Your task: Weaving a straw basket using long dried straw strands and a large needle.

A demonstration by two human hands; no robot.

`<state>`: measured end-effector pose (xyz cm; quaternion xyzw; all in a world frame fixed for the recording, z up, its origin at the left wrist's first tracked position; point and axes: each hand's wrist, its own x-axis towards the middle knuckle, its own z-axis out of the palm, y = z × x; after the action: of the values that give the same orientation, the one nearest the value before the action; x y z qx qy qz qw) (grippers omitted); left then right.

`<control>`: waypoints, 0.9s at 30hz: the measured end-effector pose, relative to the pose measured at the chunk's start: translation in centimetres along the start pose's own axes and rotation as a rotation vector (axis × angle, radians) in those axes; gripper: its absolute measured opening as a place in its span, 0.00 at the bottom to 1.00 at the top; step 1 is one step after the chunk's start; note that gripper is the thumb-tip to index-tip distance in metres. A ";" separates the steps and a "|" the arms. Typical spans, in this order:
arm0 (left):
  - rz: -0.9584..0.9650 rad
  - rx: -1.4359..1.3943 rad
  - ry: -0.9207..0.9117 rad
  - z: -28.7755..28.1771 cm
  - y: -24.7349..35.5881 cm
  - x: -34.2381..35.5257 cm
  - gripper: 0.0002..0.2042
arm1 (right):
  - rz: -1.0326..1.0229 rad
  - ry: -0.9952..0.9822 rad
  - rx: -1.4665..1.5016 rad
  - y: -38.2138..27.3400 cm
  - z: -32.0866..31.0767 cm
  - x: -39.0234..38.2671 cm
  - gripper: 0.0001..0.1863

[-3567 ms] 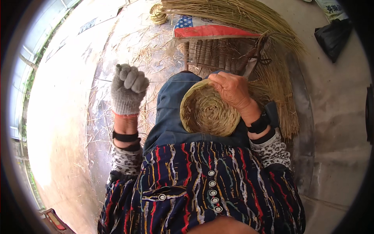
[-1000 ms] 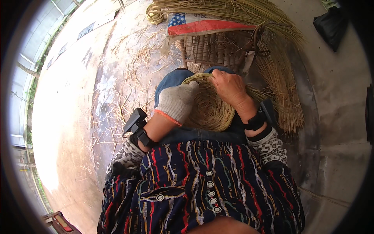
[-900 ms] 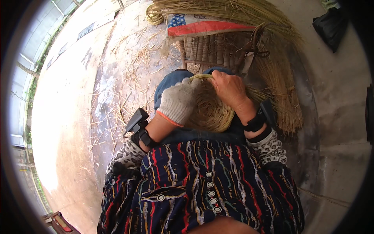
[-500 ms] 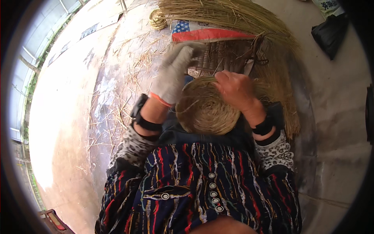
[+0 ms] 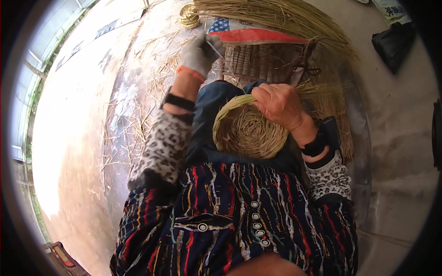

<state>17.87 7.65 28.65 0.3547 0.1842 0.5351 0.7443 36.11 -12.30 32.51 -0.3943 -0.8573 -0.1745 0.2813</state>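
Note:
A round basket (image 5: 251, 131) of coiled straw rests on my lap, its open mouth facing up toward me. My bare right hand (image 5: 280, 105) is closed over the basket's far right rim, fingers wrapped round the edge. Loose straw ends (image 5: 317, 90) stick out to the right from behind that hand. In a grey-white work glove, my left hand (image 5: 199, 54) is raised beyond the basket to the far left, clear of it. Its fingers close on a thin, shiny needle-like tool (image 5: 214, 48); the rest of the tool is hidden in the glove.
A long bundle of straw (image 5: 276, 14) lies at the back, above a woven chair-like frame (image 5: 262, 60) and a red, white and blue sack (image 5: 258, 35). A small straw coil (image 5: 189, 16) sits far left. Straw scraps litter the left floor. A black bag (image 5: 393, 45) lies far right.
My left hand has moved away from the basket, up and to the left, and the needle-like tool now shows. My right hand stays at the rim, with the basket shifted slightly right.

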 end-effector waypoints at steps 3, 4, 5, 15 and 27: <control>-0.022 0.371 -0.285 4.5 3.6 -5.3 0.13 | 0.131 -0.005 0.034 1.9 0.6 -2.4 0.12; -0.012 0.629 -0.405 5.3 5.4 -7.4 0.13 | 0.140 -0.005 0.031 1.9 0.5 -2.5 0.12; 0.003 0.875 -0.498 5.7 6.8 -9.5 0.14 | 0.139 -0.001 0.031 1.8 0.3 -2.4 0.11; 0.248 2.066 -0.197 -6.8 7.9 -10.6 0.13 | 0.134 -0.006 0.054 1.7 0.7 -2.2 0.12; -0.209 -0.175 -0.132 -4.1 4.9 -13.7 0.20 | 0.251 -0.069 0.006 1.5 1.1 -3.4 0.12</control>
<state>6.99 -2.85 28.02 0.3019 0.1234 0.4442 0.8345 38.66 -12.78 29.72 -0.5032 -0.8110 -0.1218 0.2724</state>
